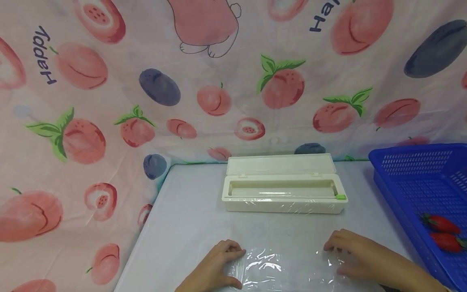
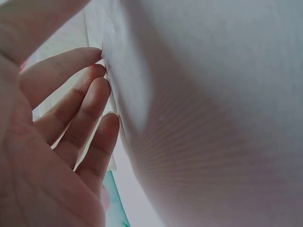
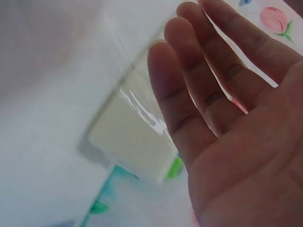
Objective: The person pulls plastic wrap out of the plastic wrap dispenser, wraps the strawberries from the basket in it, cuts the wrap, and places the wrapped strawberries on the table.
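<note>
Where it lies near the front edge of the table [image 1: 189, 211], the sheet of cling film [image 1: 277, 267] is spread flat on the pale surface, thin, clear and creased, with bright glints along its wrinkles. The left hand [image 1: 215, 267] rests palm down on the film's left edge, its fingers lightly bent and pressing, gripping nothing; the left wrist view shows the fingers [image 2: 90, 109] slightly apart with their tips against the smooth surface. The right hand [image 1: 350, 253] lies on the film's right edge in the same way; the right wrist view shows its fingers [image 3: 189, 94] straight and close together, holding nothing.

Between the hands the film lies uncovered. Beyond it, well apart, a long cream plastic dispenser box [image 1: 282, 194] stands crosswise with its lid tipped back and a small green slider [image 1: 341, 197] at its right end, with bare table between. To the right, a blue perforated basket [image 1: 408, 178] holds two red strawberries [image 1: 443, 233]. A cloth [image 1: 109, 101] printed with peaches hangs behind and to the left.
</note>
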`<act>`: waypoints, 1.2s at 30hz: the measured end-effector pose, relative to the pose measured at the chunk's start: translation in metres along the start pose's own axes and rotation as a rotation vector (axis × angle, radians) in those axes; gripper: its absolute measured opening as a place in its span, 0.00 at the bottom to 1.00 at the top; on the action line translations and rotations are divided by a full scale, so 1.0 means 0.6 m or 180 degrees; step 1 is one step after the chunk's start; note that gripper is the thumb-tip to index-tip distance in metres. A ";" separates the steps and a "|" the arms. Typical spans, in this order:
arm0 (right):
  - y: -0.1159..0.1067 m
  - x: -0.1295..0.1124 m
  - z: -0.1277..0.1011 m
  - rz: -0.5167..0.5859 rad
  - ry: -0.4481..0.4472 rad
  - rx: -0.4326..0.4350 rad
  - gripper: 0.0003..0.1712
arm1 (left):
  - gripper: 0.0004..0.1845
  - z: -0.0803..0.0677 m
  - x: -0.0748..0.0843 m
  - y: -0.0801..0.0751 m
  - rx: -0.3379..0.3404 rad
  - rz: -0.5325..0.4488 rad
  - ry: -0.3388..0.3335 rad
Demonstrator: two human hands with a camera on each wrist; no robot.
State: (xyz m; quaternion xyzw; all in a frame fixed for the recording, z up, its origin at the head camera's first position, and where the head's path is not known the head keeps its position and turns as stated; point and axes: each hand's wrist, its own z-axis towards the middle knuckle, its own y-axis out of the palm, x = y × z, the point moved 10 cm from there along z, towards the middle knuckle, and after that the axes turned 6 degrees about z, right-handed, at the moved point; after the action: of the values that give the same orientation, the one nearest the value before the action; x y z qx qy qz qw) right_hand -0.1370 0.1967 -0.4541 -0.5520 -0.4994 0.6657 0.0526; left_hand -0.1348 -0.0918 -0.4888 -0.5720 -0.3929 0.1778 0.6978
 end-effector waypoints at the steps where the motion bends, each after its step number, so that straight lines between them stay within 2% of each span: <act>1: -0.007 0.004 0.000 -0.0026 0.0128 -0.0022 0.21 | 0.42 0.000 0.001 0.000 0.0001 0.0002 -0.0003; 2: -0.014 0.007 0.000 -0.0045 0.0230 -0.0033 0.21 | 0.42 0.000 0.001 -0.001 -0.0003 0.0003 -0.0010; 4: -0.029 0.007 -0.001 -0.0129 0.0263 -0.0011 0.21 | 0.42 0.000 0.001 0.000 -0.0017 0.0002 -0.0028; 9: -0.062 0.002 -0.007 -0.0282 0.0237 0.0074 0.22 | 0.41 0.002 0.002 -0.001 -0.0025 0.0011 -0.0052; 18: -0.096 0.017 -0.023 -0.0590 0.0337 0.0146 0.21 | 0.42 0.004 0.006 -0.003 -0.0016 0.0080 -0.0032; 25: -0.130 0.037 -0.043 -0.0854 0.0657 0.0376 0.23 | 0.42 0.005 0.005 0.001 -0.0043 0.0065 -0.0060; 31: -0.166 0.042 -0.064 -0.1128 0.0690 0.0686 0.22 | 0.42 0.005 0.003 0.004 -0.0113 0.0017 -0.0111; 36: -0.194 0.057 -0.079 -0.1242 0.0735 0.0776 0.24 | 0.42 0.004 0.004 0.002 -0.0106 0.0034 -0.0128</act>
State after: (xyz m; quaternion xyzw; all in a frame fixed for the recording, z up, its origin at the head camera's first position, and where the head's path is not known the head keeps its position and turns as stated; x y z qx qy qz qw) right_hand -0.1689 0.3044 -0.3884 -0.5071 -0.5031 0.6308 0.3029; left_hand -0.1349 -0.0884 -0.4889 -0.5820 -0.4066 0.1864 0.6791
